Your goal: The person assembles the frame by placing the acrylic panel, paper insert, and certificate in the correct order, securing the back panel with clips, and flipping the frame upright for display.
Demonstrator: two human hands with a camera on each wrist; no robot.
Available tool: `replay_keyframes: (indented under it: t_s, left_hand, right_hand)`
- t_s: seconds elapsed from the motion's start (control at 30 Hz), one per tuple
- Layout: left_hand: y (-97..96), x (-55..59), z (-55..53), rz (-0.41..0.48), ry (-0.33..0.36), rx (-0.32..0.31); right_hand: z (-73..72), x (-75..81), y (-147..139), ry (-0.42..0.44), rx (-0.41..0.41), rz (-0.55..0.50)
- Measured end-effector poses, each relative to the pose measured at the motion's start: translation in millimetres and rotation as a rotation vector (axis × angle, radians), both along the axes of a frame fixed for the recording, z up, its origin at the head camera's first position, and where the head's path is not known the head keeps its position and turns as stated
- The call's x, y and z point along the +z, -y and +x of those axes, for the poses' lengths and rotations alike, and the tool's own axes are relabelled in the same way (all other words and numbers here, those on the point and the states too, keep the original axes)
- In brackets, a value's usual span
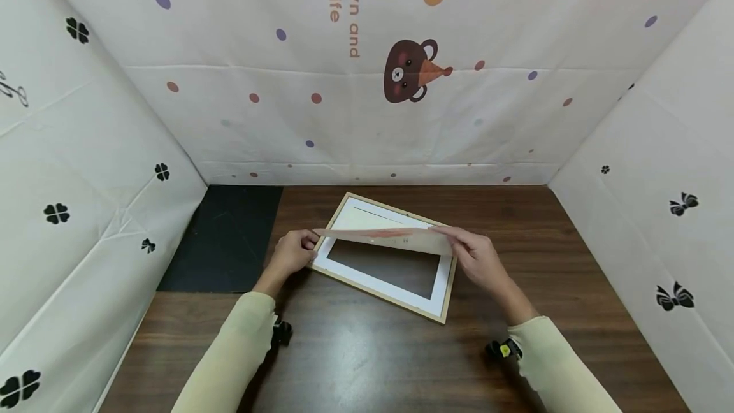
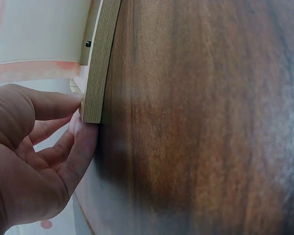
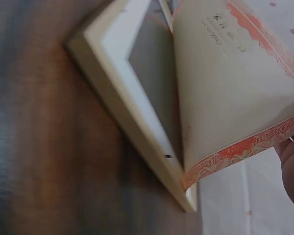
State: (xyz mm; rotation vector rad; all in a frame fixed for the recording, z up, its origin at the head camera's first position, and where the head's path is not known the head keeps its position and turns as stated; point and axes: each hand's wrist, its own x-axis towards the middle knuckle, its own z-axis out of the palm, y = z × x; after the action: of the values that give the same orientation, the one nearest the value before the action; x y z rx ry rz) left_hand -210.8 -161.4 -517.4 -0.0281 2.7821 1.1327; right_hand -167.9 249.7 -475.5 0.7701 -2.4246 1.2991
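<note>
A picture frame (image 1: 378, 296) with a thin light-wood edge and a white mat lies aslant on the table. A cream certificate (image 1: 395, 241) with a red ornamental border is tilted up over its opening; in the right wrist view the certificate (image 3: 230, 93) bends, with a lower corner at the wooden edge. My left hand (image 1: 292, 252) pinches the frame's left corner, thumb and fingers on either side of the wood (image 2: 97, 78) in the left wrist view. My right hand (image 1: 476, 260) holds the certificate's right end; most of that hand is cut off in the right wrist view.
A flat black panel (image 1: 223, 241) lies on the left of the brown wooden table (image 1: 355, 362). White printed sheets (image 1: 355, 120) rise at the back and both sides. Small black devices sit on both wrists.
</note>
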Motion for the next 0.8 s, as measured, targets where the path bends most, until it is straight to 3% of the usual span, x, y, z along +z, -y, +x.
replay_keyframes:
  t_s: [0.3,0.6,0.8]
  left_hand:
    - [-0.2,0.7,0.2,-0.03,-0.01,-0.015]
    - [0.6,1.3,0.8,-0.002,0.046,-0.01]
    - [1.4,0.6,0.9,0.0,0.047,-0.012]
  right_hand:
    - [13.7,-19.6,0.7,0.026,0.1,0.039]
    - [29.7,-34.7,-0.3,-0.023,0.164,0.168]
    - [40.3,-43.7,0.0,0.107,0.22,0.34]
